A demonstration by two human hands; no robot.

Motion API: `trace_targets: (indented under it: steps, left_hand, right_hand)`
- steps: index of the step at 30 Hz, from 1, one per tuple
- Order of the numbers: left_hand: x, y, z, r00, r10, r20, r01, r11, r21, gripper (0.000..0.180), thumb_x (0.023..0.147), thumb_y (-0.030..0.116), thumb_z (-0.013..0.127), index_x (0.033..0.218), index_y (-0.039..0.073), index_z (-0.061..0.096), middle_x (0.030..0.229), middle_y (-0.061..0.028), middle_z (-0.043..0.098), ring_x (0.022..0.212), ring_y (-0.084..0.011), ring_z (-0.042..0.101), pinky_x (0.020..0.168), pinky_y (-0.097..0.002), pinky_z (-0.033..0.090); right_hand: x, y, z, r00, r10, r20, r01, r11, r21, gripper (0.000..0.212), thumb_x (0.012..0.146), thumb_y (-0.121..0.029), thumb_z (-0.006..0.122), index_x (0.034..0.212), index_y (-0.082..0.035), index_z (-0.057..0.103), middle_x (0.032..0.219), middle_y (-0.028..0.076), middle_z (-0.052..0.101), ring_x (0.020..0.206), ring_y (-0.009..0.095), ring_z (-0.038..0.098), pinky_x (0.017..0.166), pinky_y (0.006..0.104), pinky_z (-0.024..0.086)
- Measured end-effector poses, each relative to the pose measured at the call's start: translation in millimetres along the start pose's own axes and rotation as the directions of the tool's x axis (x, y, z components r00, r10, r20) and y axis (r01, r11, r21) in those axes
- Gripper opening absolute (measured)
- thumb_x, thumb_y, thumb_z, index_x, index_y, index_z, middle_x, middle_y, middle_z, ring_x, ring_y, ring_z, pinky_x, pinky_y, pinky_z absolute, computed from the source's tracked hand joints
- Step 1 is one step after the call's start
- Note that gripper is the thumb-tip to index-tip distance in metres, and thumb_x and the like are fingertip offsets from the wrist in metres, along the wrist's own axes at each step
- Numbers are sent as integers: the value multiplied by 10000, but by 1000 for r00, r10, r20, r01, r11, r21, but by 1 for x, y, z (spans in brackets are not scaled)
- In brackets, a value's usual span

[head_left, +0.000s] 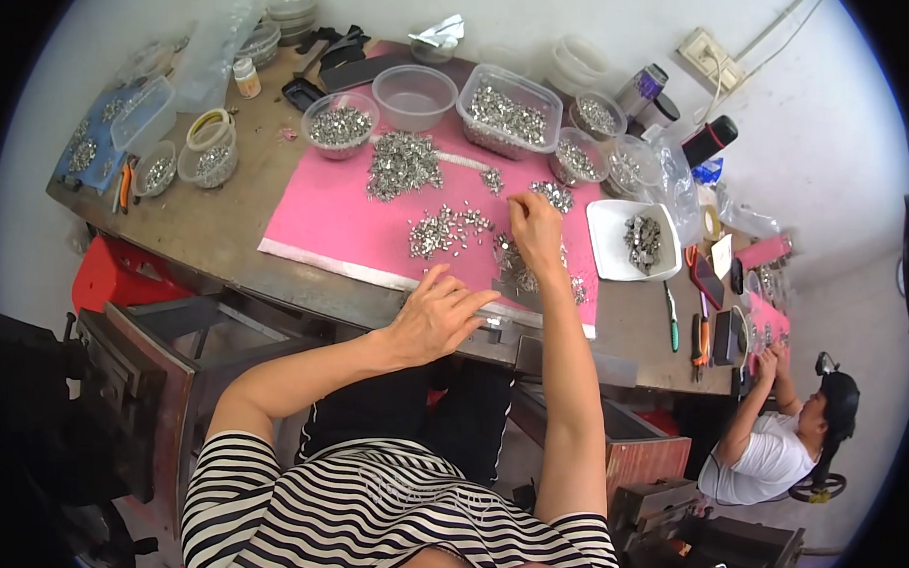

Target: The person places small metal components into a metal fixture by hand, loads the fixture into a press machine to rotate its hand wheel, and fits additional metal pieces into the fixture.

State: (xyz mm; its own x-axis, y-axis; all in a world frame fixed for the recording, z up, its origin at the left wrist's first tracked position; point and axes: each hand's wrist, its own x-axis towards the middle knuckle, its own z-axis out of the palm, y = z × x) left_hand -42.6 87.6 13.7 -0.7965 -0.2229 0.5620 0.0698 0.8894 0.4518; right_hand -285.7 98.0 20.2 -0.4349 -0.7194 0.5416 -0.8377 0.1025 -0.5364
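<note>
We hold our left hand (438,317) at the pink mat's near edge (339,266), fingers loosely spread. Our right hand (539,227) reaches farther, fingers curled; its grip we cannot tell.

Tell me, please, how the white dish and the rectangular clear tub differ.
The white dish is opaque, the rectangular clear tub see-through. The white dish holds a small heap of silvery pieces; the rectangular clear tub holds many more, spread wide. Both are open-topped.
</note>
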Motion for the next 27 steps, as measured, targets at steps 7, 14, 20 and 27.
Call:
trace_targets:
  steps: [7, 14, 20, 27]
  left_hand:
    - [-4, 0, -7, 999, -30, -26, 29, 999, -23, 445, 831, 133, 761, 1257, 59, 653, 1060, -95, 694, 973, -288, 630, 1068, -542, 407]
    - [-18, -2, -15, 997, -51, -51, 49, 998, -42, 439, 846, 148, 757, 1262, 65, 647, 1162, -89, 654, 1118, -272, 595, 1096, -529, 376]
    - [-32, -4, -21, 985, -95, -144, 87, 994, -62, 423, 809, 129, 789, 1211, 69, 671, 1189, -94, 641, 1135, -287, 583, 1093, -515, 379]
    - [-39, 0, -17, 966, -152, -208, 141, 988, -66, 379, 820, 93, 775, 1187, 64, 685, 1192, -95, 649, 1135, -290, 589, 1089, -505, 379]
  right_hand:
    - [20, 18, 40, 996, 88, 34, -77, 966, -247, 292, 854, -263, 777, 814, 20, 717, 807, 205, 693, 789, 396, 671, 764, 488, 521]
    - [-7, -18, -2, 991, 57, 121, -48, 996, -78, 148, 912, -112, 665, 886, 33, 679, 878, 228, 699, 826, 387, 685, 750, 483, 519]
    - [-111, -76, -52, 967, 136, 215, -193, 943, 271, 67, 934, -40, 669, 933, 26, 656, 886, 151, 661, 772, 299, 645, 716, 404, 502]
    - [-139, -82, -42, 996, 11, 91, -28, 983, 181, 84, 890, -1, 702, 940, -3, 635, 920, 128, 656, 851, 320, 620, 793, 406, 473]
